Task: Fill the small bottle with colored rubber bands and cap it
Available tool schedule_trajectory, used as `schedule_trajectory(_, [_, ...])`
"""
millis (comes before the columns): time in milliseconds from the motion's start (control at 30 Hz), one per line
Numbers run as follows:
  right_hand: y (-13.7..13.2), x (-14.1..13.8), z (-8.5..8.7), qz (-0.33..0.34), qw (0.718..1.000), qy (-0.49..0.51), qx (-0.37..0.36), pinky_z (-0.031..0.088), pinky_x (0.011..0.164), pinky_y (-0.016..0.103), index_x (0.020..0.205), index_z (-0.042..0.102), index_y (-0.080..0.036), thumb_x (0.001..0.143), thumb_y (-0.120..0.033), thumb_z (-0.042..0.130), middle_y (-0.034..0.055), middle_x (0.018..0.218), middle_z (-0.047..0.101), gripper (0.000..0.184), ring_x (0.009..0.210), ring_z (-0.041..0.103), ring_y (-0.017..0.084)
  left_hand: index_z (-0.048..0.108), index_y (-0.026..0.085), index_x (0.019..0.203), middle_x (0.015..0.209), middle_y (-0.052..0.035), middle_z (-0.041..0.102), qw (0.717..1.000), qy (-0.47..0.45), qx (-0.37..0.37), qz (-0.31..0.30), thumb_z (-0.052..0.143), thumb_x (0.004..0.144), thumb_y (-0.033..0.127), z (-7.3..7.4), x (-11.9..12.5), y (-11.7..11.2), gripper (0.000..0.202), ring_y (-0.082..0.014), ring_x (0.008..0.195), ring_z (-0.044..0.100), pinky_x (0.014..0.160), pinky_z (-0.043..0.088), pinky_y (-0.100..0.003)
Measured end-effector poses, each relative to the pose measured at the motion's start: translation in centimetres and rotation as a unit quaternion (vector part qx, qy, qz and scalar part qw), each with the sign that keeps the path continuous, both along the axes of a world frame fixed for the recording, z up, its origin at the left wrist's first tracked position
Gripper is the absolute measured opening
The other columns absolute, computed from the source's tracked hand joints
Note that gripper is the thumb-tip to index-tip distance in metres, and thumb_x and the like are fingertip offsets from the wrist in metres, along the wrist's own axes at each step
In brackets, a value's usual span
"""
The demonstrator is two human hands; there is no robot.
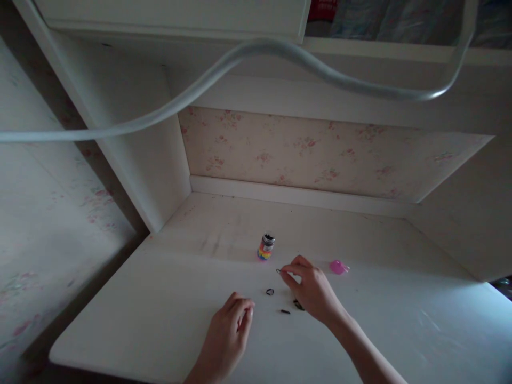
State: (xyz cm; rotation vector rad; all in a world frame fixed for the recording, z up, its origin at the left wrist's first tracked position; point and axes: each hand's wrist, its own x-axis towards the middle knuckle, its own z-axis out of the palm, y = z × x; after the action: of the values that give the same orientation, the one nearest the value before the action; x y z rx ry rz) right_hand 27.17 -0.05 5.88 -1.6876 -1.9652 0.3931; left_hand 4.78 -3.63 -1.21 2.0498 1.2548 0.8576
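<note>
1. Your surface: white desktop (160, 298), dark specks toward the back.
2. Small multicoloured jar (266, 247), upright, lidless, dark contents at the mouth.
3. Pink object (338, 267) well right of it.
4. Nearer you: dark loop (270, 292), short dark strip (285, 311), dark clump (298, 305), partly hidden.

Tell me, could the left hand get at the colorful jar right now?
Probably yes: the left hand is to the near left of the jar, and nothing seems to stand between them; the right hand, pinching a thin loop, is off to the right.
</note>
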Motion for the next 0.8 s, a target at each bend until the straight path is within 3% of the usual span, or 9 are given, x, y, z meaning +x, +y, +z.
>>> schedule_trajectory(133, [3.1,0.3,3.3,-0.042,0.996,0.043,0.070,0.042,0.063,0.025,0.085,0.075,-0.025,0.085,-0.037,0.056,0.0023,0.082,0.063,0.022,0.060,0.055,0.012,0.059,0.021,0.097,0.091,-0.0035,0.060,1.000,0.006,0.007,0.003,0.040,0.096,0.024,0.0,0.0,0.1,0.019,-0.0122,0.071,0.058,0.066,0.046,-0.022])
schedule_trajectory(233, [5.5,-0.2,4.8,-0.038,0.995,0.035,0.084,0.042,0.065,0.024,0.085,0.076,-0.026,0.083,-0.034,0.059,0.0014,0.082,0.063,0.019,0.063,0.057,0.011,0.060,0.021,0.097,0.091,-0.0037,0.060,1.000,0.004,0.006,0.007,0.040,0.095,0.023,0.2,0.1,0.1,0.020,-0.0123,0.073,0.059,0.066,0.046,-0.020])
schedule_trajectory(433, [8.3,-1.1,4.2,-0.007,0.997,-0.007,0.073,0.042,0.071,0.024,0.084,0.076,-0.026,0.082,-0.029,0.060,0.0007,0.085,0.064,0.017,0.073,0.061,0.012,0.060,0.021,0.097,0.091,-0.0032,0.060,1.000,0.004,0.003,0.006,0.041,0.095,0.022,0.4,0.1,0.1,0.019,-0.0122,0.074,0.059,0.067,0.047,-0.021])
schedule_trajectory(600, [8.7,-1.1,3.6,-0.001,0.997,-0.031,0.067,0.042,0.072,0.023,0.083,0.076,-0.027,0.082,-0.027,0.058,0.0006,0.087,0.064,0.018,0.072,0.061,0.011,0.059,0.022,0.098,0.091,-0.0028,0.060,1.000,0.013,0.010,0.003,0.041,0.095,0.021,0.2,-0.1,0.1,0.019,-0.0120,0.072,0.058,0.068,0.046,-0.021])
schedule_trajectory(800, [8.5,-0.7,4.0,0.009,0.996,-0.021,0.088,0.042,0.072,0.023,0.087,0.075,-0.025,0.083,-0.027,0.057,0.0009,0.088,0.064,0.019,0.072,0.060,0.011,0.059,0.022,0.099,0.091,-0.0031,0.060,1.000,0.019,0.016,0.001,0.040,0.095,0.021,0.1,-0.2,0.0,0.020,-0.0121,0.073,0.058,0.068,0.046,-0.022])
